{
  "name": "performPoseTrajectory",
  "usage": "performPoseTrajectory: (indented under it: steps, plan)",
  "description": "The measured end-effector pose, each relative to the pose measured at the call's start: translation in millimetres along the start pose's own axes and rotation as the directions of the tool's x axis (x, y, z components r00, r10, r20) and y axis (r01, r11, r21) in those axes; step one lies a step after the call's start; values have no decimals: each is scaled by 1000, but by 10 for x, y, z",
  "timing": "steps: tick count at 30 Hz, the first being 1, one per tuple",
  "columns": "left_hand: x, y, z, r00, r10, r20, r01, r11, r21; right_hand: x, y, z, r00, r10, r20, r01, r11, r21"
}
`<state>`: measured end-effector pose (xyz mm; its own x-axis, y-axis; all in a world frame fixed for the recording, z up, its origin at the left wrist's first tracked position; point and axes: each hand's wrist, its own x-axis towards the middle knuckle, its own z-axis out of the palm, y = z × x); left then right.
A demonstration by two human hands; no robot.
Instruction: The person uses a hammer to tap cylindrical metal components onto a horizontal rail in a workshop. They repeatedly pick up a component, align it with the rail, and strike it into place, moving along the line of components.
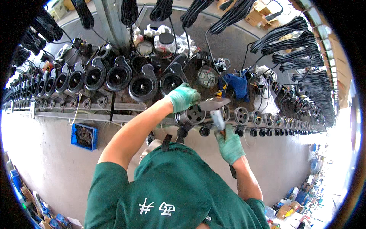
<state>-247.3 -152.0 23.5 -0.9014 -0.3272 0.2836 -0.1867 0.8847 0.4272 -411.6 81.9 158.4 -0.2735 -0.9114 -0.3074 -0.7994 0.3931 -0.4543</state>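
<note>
Right fingers [220, 137] wrap a tool [217, 120] leaning up-left — left fingers [193, 96] curled, can't tell on what.

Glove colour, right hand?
Pale green: the right hand's glove shows best in the head view.

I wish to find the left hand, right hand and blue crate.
Left hand [183, 98], head view: on its gloved back.
Right hand [230, 145], head view: on its gloved back.
Blue crate [95, 139], head view: right wall.

White glare washes out the right edge
</note>
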Motion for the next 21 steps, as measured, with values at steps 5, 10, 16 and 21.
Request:
performPoseTrajectory:
  steps: [5,10,16,21]
  plan:
    - [75,68,-88,993,-64,99,65,998,-10,61,29,229,995,66,78,-59,994,-93]
    - [6,52,-6,997,-24,67,26,999,-20,330,113,157,982,-18,188,51,984,-171]
    - [31,2,-17,995,-58,82,58,998,0,-43,-137,-66,1000,-12,-12,12,1000,-2]
    - [30,34,-32,995,-43,90,47,998,-38,210,148,286,988,77,133,-49,978,-203]
